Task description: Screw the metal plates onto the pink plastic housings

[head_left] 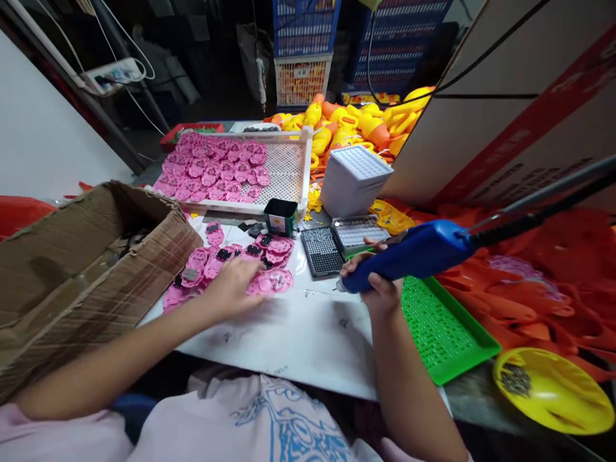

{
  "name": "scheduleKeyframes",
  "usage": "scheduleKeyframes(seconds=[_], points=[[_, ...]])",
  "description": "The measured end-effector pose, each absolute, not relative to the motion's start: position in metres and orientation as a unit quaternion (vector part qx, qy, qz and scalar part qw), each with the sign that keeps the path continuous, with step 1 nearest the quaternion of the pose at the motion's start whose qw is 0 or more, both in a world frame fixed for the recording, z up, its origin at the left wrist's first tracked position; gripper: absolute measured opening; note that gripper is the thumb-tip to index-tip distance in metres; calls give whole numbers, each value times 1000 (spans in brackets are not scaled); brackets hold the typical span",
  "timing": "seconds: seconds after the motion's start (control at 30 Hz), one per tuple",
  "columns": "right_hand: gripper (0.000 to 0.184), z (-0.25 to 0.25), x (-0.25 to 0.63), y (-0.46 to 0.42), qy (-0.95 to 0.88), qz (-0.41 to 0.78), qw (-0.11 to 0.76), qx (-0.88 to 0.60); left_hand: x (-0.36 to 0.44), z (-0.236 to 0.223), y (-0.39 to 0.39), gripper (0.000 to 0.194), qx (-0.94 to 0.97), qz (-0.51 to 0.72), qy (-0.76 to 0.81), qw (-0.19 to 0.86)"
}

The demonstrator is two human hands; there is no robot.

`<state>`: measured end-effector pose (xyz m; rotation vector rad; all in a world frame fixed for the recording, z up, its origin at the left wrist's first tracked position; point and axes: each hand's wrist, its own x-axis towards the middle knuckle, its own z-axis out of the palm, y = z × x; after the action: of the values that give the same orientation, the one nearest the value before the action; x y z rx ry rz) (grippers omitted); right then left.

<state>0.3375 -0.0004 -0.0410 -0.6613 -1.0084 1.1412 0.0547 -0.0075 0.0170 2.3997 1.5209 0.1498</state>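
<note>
My right hand [385, 292] is wrapped round a blue electric screwdriver [409, 253], its tip pointing left and down above the white work surface [289, 333]. My left hand [235, 289] is slightly blurred, with thumb and fingers apart beside a pink plastic part [272, 281] at the near edge of a pile. Whether the fingertips touch that part I cannot tell. Several more pink parts [206, 260] lie in the pile, some with black pieces on them. Right of the pile sits a black tray with a grid of small holes [322, 250].
A cardboard box [96, 256] stands at left. Behind the pile are a white perforated tray [286, 170] of pink parts and a dark green container [280, 217]. A green basket [443, 327] and yellow bowl [563, 391] lie right, near orange parts [520, 289].
</note>
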Motion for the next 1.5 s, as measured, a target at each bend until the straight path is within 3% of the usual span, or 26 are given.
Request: scheduleKeyframes(seconds=[0.23, 0.4, 0.5, 0.63, 0.87, 1.03, 1.23, 1.5], points=[[71, -43, 334, 1, -452, 507, 663, -315, 71, -45, -62, 48, 803, 52, 554, 214], [61, -45, 333, 1, -448, 518, 664, -300, 71, -41, -57, 53, 814, 52, 539, 210], [56, -44, 335, 0, -444, 519, 669, -292, 64, -26, -46, 46, 842, 61, 491, 213], [56, -41, 338, -2, -444, 518, 669, -296, 48, 2, 2, 21, 823, 38, 538, 176], [55, -40, 335, -1, -452, 516, 665, -296, 26, 2, 146, 21, 749, -61, 650, 115], [53, -42, 334, 2, -454, 507, 671, -293, 25, -19, 182, 30, 742, -89, 659, 91], [53, -42, 339, 1, -444, 507, 671, -310, 20, -26, 184, 15, 747, -51, 659, 64], [45, -40, 338, 3, -445, 506, 682, -283, 36, 14, 102, 23, 803, 86, 589, 27]])
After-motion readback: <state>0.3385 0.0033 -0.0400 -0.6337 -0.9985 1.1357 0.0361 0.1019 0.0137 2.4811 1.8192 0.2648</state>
